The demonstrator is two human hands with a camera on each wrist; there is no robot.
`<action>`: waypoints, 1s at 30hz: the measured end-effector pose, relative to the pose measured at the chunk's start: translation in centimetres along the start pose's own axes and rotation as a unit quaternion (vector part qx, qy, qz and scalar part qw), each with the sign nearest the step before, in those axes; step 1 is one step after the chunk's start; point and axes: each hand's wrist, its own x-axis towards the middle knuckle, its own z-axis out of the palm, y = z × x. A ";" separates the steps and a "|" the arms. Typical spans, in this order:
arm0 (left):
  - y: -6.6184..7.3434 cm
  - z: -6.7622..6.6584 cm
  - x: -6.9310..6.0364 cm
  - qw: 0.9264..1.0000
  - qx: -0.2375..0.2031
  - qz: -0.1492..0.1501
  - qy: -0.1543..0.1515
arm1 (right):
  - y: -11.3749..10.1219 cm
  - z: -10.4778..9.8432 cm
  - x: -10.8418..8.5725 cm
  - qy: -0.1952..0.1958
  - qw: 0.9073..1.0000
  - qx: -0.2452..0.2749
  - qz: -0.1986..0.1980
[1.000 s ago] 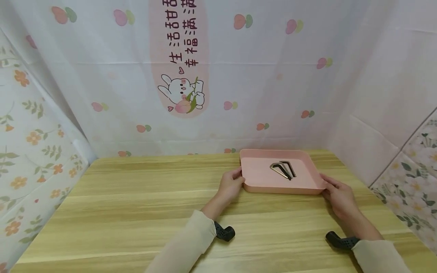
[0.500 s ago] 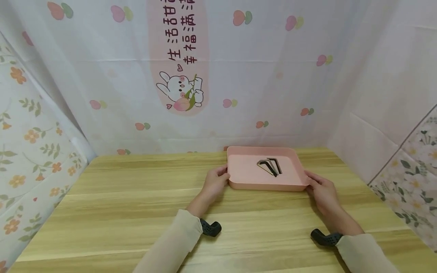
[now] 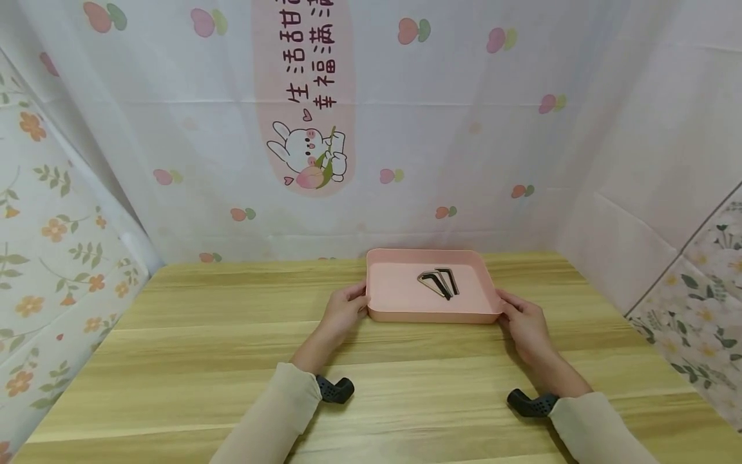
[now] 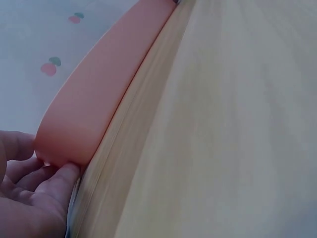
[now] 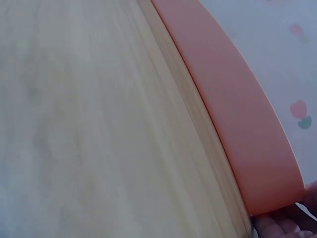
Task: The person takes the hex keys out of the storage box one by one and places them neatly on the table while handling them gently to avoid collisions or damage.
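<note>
A shallow pink tray is held between both hands near the back of the table. Inside it, a small bunch of L-shaped hex keys, some black and some pale, lies right of the middle. My left hand grips the near left corner; in the left wrist view, the thumb and fingers close around that corner, some fingertips at its lower edge. At the near right corner, my right hand grips likewise, with fingertips under the tray wall. Whether the tray touches the table cannot be told.
The wood-grain table stretches left and forward of the tray. Behind it hangs a white curtain with printed fruit and a rabbit. Floral cloths close off the sides. Black devices sit on both wrists.
Both hands have carried or slid the tray to the left along the back of the table. The hex keys have travelled with it, and both grips stay at the same corners.
</note>
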 end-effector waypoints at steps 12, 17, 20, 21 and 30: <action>0.0 -2.7 -1.4 1.000 0.010 0.006 0.000 | -0.7 2.4 -0.3 -0.009 0.999 0.041 0.004; 0.1 -4.4 -2.3 1.000 0.026 0.003 0.014 | -1.0 4.0 -0.5 -0.017 0.999 0.050 -0.003; 0.3 -5.7 -2.9 0.999 0.037 -0.002 0.019 | -1.2 5.0 -0.6 -0.024 0.998 0.050 -0.010; 0.3 -6.1 -3.1 0.999 0.040 -0.004 0.020 | -1.2 5.3 -0.6 -0.026 0.998 0.049 -0.012; 0.7 -9.1 -4.3 0.998 0.059 -0.007 0.023 | -1.6 8.1 -0.8 -0.031 0.997 0.066 -0.029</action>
